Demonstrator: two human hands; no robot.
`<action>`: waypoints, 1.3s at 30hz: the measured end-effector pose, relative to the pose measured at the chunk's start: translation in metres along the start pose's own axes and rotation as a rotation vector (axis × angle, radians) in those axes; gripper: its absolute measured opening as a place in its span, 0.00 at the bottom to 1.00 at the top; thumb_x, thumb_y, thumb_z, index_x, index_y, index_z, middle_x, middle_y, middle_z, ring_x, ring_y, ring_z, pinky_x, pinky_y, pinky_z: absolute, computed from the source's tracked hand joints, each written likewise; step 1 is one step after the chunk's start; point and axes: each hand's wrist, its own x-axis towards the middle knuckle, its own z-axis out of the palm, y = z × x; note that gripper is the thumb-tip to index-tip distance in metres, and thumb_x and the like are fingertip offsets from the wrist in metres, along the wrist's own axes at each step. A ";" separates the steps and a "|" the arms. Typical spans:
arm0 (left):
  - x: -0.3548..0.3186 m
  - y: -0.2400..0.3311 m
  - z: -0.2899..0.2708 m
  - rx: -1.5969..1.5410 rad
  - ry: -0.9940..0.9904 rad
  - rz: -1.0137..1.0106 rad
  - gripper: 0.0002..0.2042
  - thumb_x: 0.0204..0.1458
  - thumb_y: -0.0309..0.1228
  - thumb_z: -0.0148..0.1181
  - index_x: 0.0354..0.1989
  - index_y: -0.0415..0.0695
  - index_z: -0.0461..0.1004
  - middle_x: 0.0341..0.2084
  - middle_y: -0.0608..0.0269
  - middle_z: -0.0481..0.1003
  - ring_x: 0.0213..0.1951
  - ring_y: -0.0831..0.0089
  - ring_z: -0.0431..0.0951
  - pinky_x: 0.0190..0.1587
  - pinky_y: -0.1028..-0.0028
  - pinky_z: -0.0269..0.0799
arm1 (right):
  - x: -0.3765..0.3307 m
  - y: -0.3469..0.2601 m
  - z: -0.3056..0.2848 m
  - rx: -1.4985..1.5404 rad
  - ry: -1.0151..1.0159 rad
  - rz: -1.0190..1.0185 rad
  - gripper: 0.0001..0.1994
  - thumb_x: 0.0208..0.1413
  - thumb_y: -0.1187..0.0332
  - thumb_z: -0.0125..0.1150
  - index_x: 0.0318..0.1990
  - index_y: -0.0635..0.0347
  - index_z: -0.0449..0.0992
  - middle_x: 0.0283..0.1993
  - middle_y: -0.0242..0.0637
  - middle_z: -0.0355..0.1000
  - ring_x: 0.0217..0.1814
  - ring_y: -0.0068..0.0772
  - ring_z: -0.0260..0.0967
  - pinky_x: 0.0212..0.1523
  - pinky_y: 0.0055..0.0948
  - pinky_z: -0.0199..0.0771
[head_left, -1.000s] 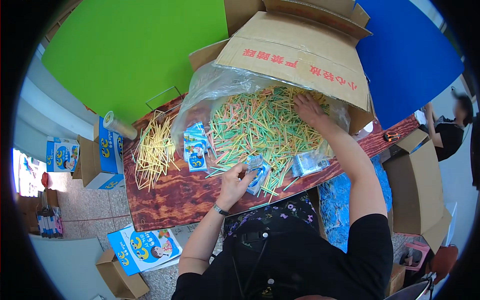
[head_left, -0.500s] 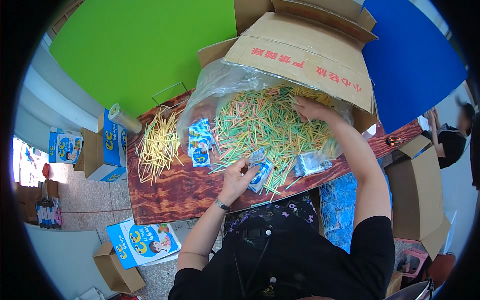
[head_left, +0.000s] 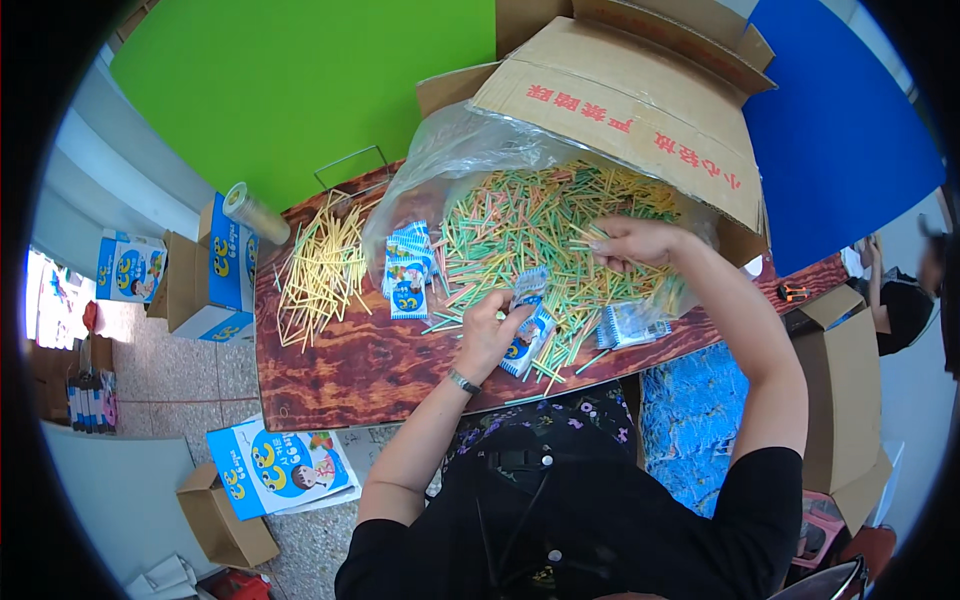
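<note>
My left hand [head_left: 490, 332] grips a small blue-and-white packet [head_left: 527, 335] at the near edge of a wide heap of thin pastel sticks [head_left: 530, 230], green, yellow and pink. Over the right part of that heap, my right hand [head_left: 635, 243] is closed, with a few sticks [head_left: 588, 238] pinched at its fingertips. The heap spills from a clear plastic bag [head_left: 425, 160] in a cardboard box [head_left: 630, 90] lying on its side. Several similar packets [head_left: 407, 275] lie left of the heap, and pale packets [head_left: 632, 325] lie at its near right.
Yellow sticks [head_left: 325, 265] are piled at the left of the wood-patterned table [head_left: 350, 385], near a clear cylinder [head_left: 255, 212] and a wire stand [head_left: 350, 160]. Blue printed cartons [head_left: 228, 265] stand beyond the left edge. An open cardboard box [head_left: 845, 390] is at right; another person [head_left: 905, 310] sits farther off.
My right hand has drawn back from the box's mouth toward the packet, with sticks now showing at its fingertips. The left hand still holds the packet. The view has shifted slightly.
</note>
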 end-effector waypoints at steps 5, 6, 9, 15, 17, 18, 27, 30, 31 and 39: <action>0.007 -0.001 0.004 0.050 0.029 0.062 0.11 0.45 0.31 0.69 0.32 0.38 0.74 0.21 0.55 0.74 0.23 0.63 0.76 0.27 0.68 0.69 | -0.036 -0.069 0.038 -0.506 0.091 -0.255 0.11 0.65 0.63 0.50 0.49 0.58 0.66 0.29 0.34 0.70 0.30 0.23 0.71 0.30 0.28 0.70; 0.006 -0.002 0.002 0.070 0.035 0.051 0.11 0.45 0.31 0.69 0.32 0.38 0.74 0.21 0.55 0.75 0.24 0.63 0.76 0.27 0.68 0.70 | -0.041 -0.084 0.048 -0.620 0.112 -0.234 0.11 0.63 0.64 0.51 0.45 0.62 0.65 0.32 0.45 0.73 0.35 0.38 0.75 0.35 0.41 0.72; 0.006 -0.004 0.003 0.059 0.052 0.068 0.12 0.45 0.30 0.69 0.33 0.38 0.74 0.21 0.55 0.75 0.24 0.63 0.77 0.27 0.69 0.71 | -0.037 -0.093 0.062 -0.970 0.168 -0.374 0.10 0.60 0.66 0.53 0.44 0.63 0.66 0.34 0.51 0.74 0.38 0.48 0.75 0.38 0.46 0.72; 0.006 0.006 0.002 0.090 0.066 0.132 0.11 0.44 0.28 0.68 0.34 0.38 0.75 0.22 0.56 0.76 0.24 0.64 0.78 0.28 0.69 0.72 | -0.026 -0.105 0.077 -1.265 0.080 -0.262 0.09 0.56 0.72 0.52 0.43 0.65 0.69 0.34 0.51 0.75 0.41 0.53 0.75 0.39 0.47 0.74; 0.006 0.011 0.000 0.132 0.072 0.195 0.10 0.45 0.27 0.68 0.34 0.38 0.75 0.23 0.57 0.76 0.25 0.64 0.78 0.28 0.68 0.72 | -0.020 -0.108 0.080 -1.312 0.060 -0.192 0.10 0.55 0.72 0.52 0.43 0.65 0.71 0.35 0.51 0.76 0.41 0.53 0.75 0.39 0.47 0.75; 0.007 0.012 0.000 0.176 0.078 0.257 0.09 0.45 0.27 0.67 0.34 0.39 0.75 0.24 0.57 0.76 0.26 0.63 0.78 0.28 0.68 0.72 | -0.018 -0.110 0.081 -1.356 0.040 -0.123 0.10 0.55 0.72 0.52 0.43 0.65 0.72 0.35 0.50 0.76 0.41 0.53 0.76 0.39 0.46 0.75; 0.013 0.016 0.005 0.241 0.112 0.340 0.09 0.45 0.26 0.68 0.34 0.38 0.76 0.24 0.58 0.76 0.24 0.69 0.77 0.26 0.72 0.71 | -0.008 -0.148 0.107 -1.669 -0.059 0.017 0.06 0.49 0.73 0.57 0.31 0.61 0.80 0.32 0.45 0.78 0.37 0.45 0.79 0.34 0.42 0.79; 0.016 0.018 0.009 0.181 0.104 0.320 0.10 0.45 0.27 0.69 0.34 0.39 0.77 0.23 0.58 0.76 0.24 0.69 0.77 0.26 0.72 0.70 | -0.009 -0.156 0.109 -1.716 -0.009 0.025 0.06 0.49 0.72 0.57 0.29 0.60 0.81 0.32 0.43 0.78 0.37 0.43 0.79 0.33 0.40 0.79; 0.018 0.019 0.010 0.178 0.105 0.322 0.10 0.45 0.27 0.69 0.34 0.39 0.77 0.23 0.58 0.76 0.24 0.69 0.77 0.26 0.72 0.70 | -0.009 -0.157 0.107 -1.718 -0.008 0.028 0.06 0.49 0.72 0.57 0.29 0.60 0.81 0.32 0.43 0.78 0.37 0.43 0.79 0.33 0.40 0.79; 0.026 0.023 0.015 0.177 0.049 0.296 0.13 0.43 0.28 0.70 0.36 0.37 0.75 0.25 0.56 0.75 0.26 0.64 0.77 0.28 0.68 0.72 | -0.015 -0.152 0.097 -1.643 0.139 -0.105 0.07 0.49 0.71 0.59 0.34 0.59 0.81 0.34 0.43 0.78 0.39 0.43 0.79 0.34 0.41 0.79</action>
